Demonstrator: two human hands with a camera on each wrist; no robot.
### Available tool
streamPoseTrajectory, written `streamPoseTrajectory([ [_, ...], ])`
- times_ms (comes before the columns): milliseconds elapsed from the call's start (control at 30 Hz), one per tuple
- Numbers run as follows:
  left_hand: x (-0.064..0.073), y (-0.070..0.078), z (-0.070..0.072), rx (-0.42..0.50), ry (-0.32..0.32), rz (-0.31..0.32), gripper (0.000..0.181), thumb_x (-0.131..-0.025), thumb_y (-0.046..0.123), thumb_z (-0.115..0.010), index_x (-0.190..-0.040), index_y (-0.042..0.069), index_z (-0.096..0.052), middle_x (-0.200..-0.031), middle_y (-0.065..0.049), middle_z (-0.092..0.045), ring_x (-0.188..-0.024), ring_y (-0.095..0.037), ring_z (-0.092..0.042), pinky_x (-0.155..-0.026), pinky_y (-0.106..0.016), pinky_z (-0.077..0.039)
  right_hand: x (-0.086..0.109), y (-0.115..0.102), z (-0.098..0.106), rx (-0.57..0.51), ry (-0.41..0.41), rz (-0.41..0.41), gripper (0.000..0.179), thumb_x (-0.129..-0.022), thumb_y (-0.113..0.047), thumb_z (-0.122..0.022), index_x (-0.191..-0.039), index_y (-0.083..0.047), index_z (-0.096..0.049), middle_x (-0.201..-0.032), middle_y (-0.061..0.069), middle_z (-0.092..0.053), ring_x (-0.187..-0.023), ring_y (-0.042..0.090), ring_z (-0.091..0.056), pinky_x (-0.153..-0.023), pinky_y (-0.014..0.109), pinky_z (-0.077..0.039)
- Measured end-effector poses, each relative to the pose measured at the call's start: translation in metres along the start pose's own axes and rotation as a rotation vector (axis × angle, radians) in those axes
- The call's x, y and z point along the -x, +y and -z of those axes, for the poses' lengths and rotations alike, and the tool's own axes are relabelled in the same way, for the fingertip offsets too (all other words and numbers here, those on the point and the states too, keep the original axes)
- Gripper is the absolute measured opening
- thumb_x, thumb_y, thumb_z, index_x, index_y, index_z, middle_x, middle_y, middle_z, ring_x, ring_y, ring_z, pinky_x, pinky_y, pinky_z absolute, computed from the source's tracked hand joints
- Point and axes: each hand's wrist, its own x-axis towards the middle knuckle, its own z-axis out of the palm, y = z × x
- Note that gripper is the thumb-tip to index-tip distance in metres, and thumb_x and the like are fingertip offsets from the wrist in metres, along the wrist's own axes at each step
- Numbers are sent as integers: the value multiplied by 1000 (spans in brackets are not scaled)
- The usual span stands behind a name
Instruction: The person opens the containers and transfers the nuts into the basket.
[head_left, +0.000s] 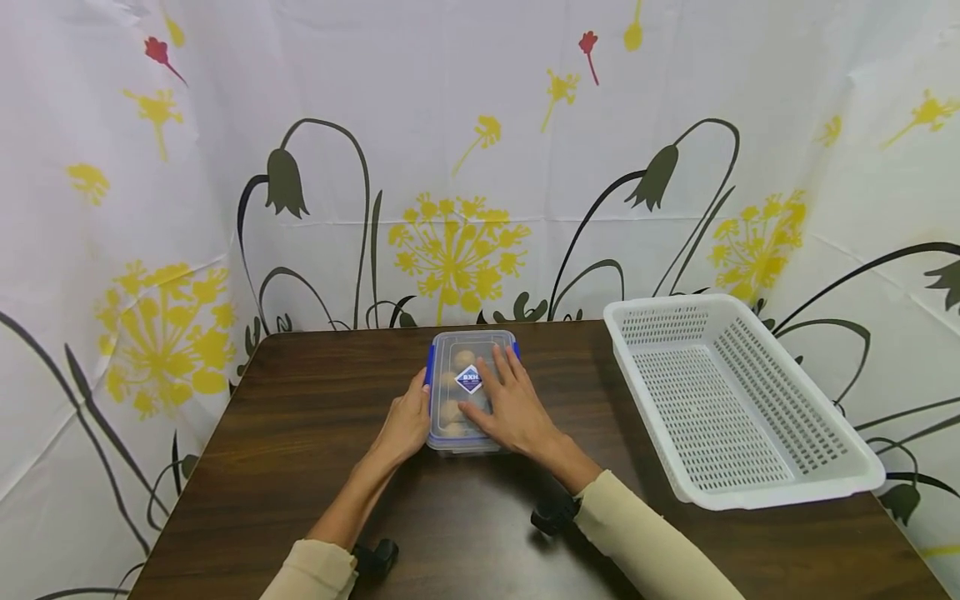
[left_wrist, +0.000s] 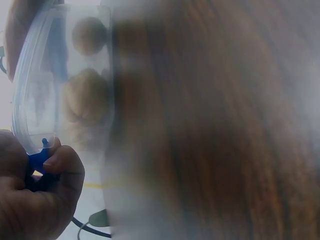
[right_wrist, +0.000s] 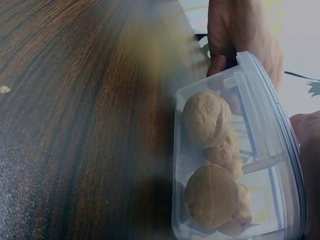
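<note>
A clear lidded plastic container with blue side latches stands on the table, several walnuts inside it. At its left side my left hand grips the edge. In the left wrist view, the thumb and fingers of that left hand are curled at the blue latch. My right hand lies across the lid with its fingers spread, partly covering it. A blue and white diamond label shows on the lid, left of the right fingers. The latch on the right side is mostly hidden.
A white perforated plastic basket stands on the right part of the dark wooden table. Behind the table hangs a white curtain printed with flowers. A small pale speck lies on the tabletop in the right wrist view.
</note>
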Motion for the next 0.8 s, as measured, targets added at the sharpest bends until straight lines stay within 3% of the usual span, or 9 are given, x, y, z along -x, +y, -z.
streamPoseTrajectory([
  [567, -2, 1, 0, -41, -12, -31, 44, -114, 5, -34, -156, -7, -38, -118, -35, -71, -106, -46, -73, -93, -60, -58, 2, 0, -1, 1, 6, -7, 81, -101, -57, -60, -157, 0, -48, -167, 32, -29, -159, 49, -18, -129, 59, -20],
  [767, 0, -2, 3, -70, -2, 5, 41, -112, 3, -34, -150, -11, -41, -118, -38, -69, -108, -50, -72, -92, -61, -58, 1, 0, -1, -6, 8, -3, 81, -102, -57, -59, -158, 0, -47, -167, 32, -28, -160, 48, -16, -130, 58, -20],
  [800, 0, -2, 4, -70, -5, 15, 41, -112, 3, -34, -150, -11, -42, -112, -37, -71, -97, -48, -75, -85, -59, -61, 0, 0, -1, -4, 8, -1, 81, -102, -57, -59, -158, 0, -47, -167, 32, -28, -160, 48, -16, -130, 57, -19],
])
